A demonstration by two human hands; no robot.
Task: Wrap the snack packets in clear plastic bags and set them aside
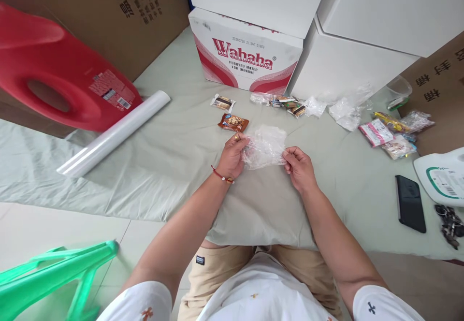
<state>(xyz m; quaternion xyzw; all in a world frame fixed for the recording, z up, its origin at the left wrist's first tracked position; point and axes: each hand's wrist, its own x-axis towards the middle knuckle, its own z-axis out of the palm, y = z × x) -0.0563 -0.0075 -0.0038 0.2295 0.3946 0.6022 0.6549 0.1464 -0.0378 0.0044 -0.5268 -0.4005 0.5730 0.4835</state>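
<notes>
Between my two hands a clear, crinkled plastic bag (266,147) is stretched out just over the cloth-covered table. My left hand (234,155), with a red bracelet at its wrist, pinches the bag's left side. On the opposite side, the fingertips of my right hand (297,166) are closed on the edge. Just beyond the left hand lies a brown packaged cookie (233,123). Farther back is a small snack in a clear wrapper (222,103).
Several wrapped snacks (286,103) and loose clear plastic (346,110) lie along the back. More packets (377,132), a black phone (411,204) and keys (449,224) are at right. On the left are a plastic roll (116,135) and red jug (90,79). A Wahaha box (246,52) stands behind.
</notes>
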